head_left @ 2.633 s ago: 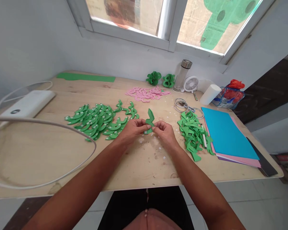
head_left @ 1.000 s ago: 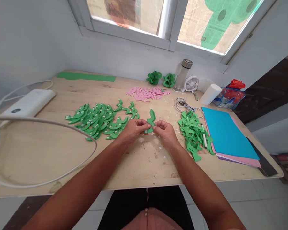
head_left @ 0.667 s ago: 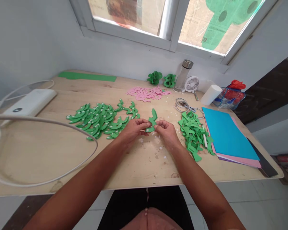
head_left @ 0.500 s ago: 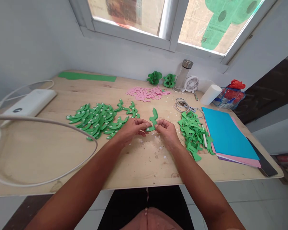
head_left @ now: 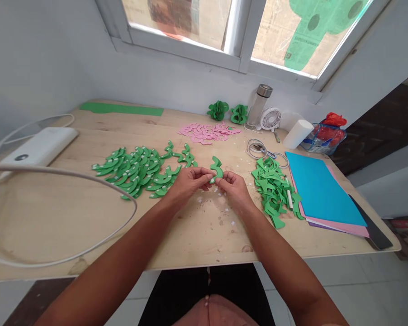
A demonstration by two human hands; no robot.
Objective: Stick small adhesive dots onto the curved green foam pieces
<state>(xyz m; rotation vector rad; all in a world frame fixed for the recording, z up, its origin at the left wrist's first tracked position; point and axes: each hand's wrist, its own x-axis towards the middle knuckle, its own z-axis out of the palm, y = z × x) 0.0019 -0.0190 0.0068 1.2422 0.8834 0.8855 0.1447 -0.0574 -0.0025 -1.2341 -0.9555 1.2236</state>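
Between my two hands is a curvy green paper cutout [head_left: 218, 170], held up just over the table. My left hand [head_left: 193, 181] pinches its lower left edge between thumb and fingers. On the lower right, my right hand [head_left: 234, 184] grips the same cutout with thumb and forefinger. Left of my left hand lies a spread pile of similar green cutouts [head_left: 136, 170] with small white patches on them. Tiny white scraps [head_left: 227, 209] are scattered on the wood below my hands. To the right of my right hand sits a heap of green paper offcuts [head_left: 272, 190].
Pink paper cutouts [head_left: 206, 133] and two green paper ornaments [head_left: 218, 110] lie toward the wall. A glass bottle [head_left: 256, 108], a small fan [head_left: 271, 118] and tape rings [head_left: 257, 148] stand behind. Coloured sheets [head_left: 322, 190] are at right; a white cable [head_left: 88, 258] loops at left.
The green cutout has turned and bent between my fingers, its upper end now lower and curled over. Both hands stay close together in nearly the same place.
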